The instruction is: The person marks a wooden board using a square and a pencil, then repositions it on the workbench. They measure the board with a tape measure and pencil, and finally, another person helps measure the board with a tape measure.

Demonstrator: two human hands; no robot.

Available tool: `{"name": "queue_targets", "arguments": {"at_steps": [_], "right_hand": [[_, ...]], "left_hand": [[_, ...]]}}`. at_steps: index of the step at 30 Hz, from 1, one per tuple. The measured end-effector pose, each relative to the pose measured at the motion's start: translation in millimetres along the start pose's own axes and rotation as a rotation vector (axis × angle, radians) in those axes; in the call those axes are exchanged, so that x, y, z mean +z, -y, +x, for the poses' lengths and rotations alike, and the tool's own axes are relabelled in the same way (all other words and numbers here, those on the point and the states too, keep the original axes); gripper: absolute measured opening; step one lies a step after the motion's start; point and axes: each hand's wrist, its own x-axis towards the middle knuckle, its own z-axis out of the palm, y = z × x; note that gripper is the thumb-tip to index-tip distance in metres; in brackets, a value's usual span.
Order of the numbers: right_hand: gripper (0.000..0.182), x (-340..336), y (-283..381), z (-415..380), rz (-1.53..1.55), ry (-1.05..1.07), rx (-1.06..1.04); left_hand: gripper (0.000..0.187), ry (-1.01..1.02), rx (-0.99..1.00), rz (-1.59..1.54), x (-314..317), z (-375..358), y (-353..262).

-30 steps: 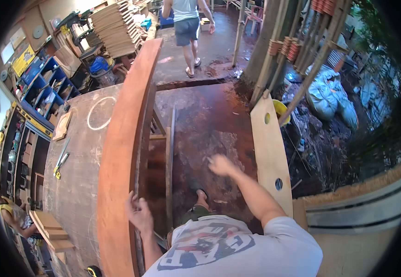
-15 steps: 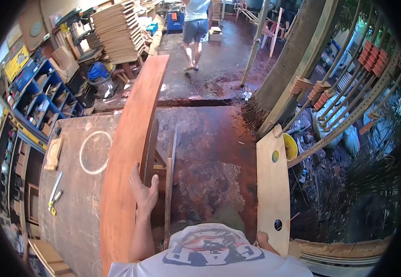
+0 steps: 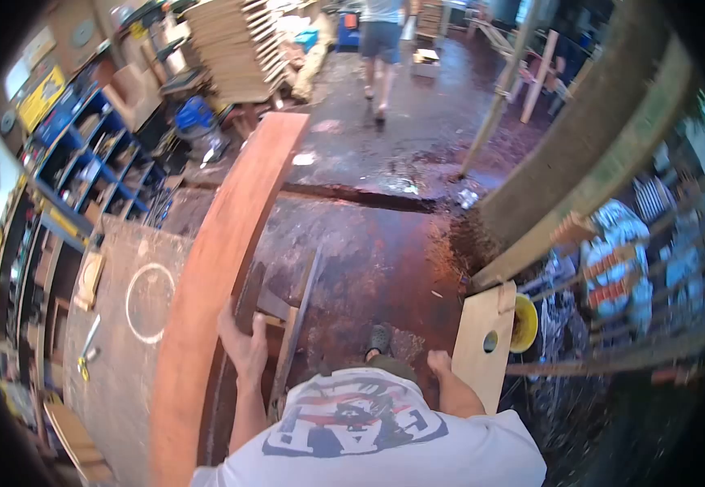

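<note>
Reddish plank (image 3: 224,231), near end cropped; left hand (image 3: 244,345) alongside, contact unclear

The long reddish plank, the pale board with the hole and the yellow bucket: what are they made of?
Reddish plank: probably solid wood, smooth-looking, from its streaky colour. Pale board: wood or plywood, seemingly unvarnished, its face light and dull. Yellow bucket: likely plastic, from its bright colour; blur hides the finish.

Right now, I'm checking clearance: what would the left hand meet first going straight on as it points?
Probably the reddish-brown wooden plank; the left hand overlaps its edge in view, contact unclear.
</note>
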Motion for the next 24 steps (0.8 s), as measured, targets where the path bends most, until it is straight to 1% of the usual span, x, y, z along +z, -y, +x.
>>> {"name": "queue_targets", "arguments": {"at_steps": [1,2,3,4,5,7,8,10,11,12,13,14,15,16,17,18,20,21,23,24], "right_hand": [[0.045,-12.9,24.3,38.3,0.013,-0.063,-0.055],[0.043,-16.7,39.5,86.9,0.123,-0.073,-0.131],[0.041,-17.8,51.9,129.6,0.232,-0.072,-0.201],[0.038,-34.2,76.8,148.0,0.349,-0.036,-0.23],[0.035,-55.5,102.5,163.8,0.473,-0.002,-0.244],[0.034,-109.2,164.3,159.6,0.493,0.04,-0.25],[0.034,-126.1,181.1,152.7,0.503,0.058,-0.246],[0.033,-135.8,197.2,146.7,0.483,0.044,-0.237],[0.033,-136.6,200.7,149.9,0.476,0.035,-0.234],[0.034,-103.1,173.4,180.6,0.501,-0.035,-0.336],[0.036,-66.8,136.7,210.5,0.226,-0.368,-0.636],[0.039,-65.2,124.8,207.8,0.202,-0.171,-0.442],[0.042,-74.6,126.6,192.0,0.193,0.0,-0.163],[0.047,-80.4,118.5,175.4,0.115,-0.042,-0.244],[0.046,-78.9,108.8,171.3,0.06,0.004,-0.15],[0.046,-79.8,99.1,173.6,-0.026,0.055,-0.083],[0.043,-71.1,69.1,192.8,-0.174,0.142,0.003],[0.041,-57.9,42.5,214.6,-0.191,0.17,-0.011],[0.037,-23.7,-27.5,266.1,-0.125,0.179,-0.085],[0.036,-15.3,-44.9,285.7,-0.049,0.147,-0.105]], "left_hand": [[0.063,0.013,0.017,-0.056,12.8,6.8,-24.0],[0.063,0.015,0.027,-0.11,25.1,14.7,-44.9],[0.064,0.013,0.111,-0.068,39.9,22.5,-48.5],[0.064,0.044,0.118,-0.006,50.1,29.2,-61.9],[0.063,0.039,0.127,-0.044,60.7,33.2,-73.6],[0.062,0.066,0.108,-0.086,81.4,38.6,-87.9],[0.061,0.06,0.122,-0.065,93.1,40.7,-91.8],[0.06,0.036,0.152,-0.016,112.3,46.7,-91.8],[0.057,0.076,0.107,-0.072,120.2,48.3,-91.2],[0.055,0.113,0.066,-0.133,128.4,52.4,-90.3],[0.052,0.146,0.033,-0.197,136.8,60.3,-90.1],[0.045,0.132,0.035,-0.218,145.8,67.0,-91.7],[0.043,0.145,0.045,-0.226,156.2,74.5,-91.5],[0.042,0.158,0.058,-0.234,167.7,83.4,-89.7],[0.042,0.173,0.074,-0.242,178.9,94.0,-88.3],[0.054,0.336,-0.182,-0.235,181.2,109.2,-96.7],[0.065,0.208,-0.018,-0.183,209.8,138.3,-99.2],[0.072,0.146,0.07,-0.159,223.7,155.4,-99.4],[0.079,0.127,0.036,-0.119,249.0,189.4,-99.1],[0.083,0.13,0.038,-0.109,262.8,210.8,-101.1]]}}
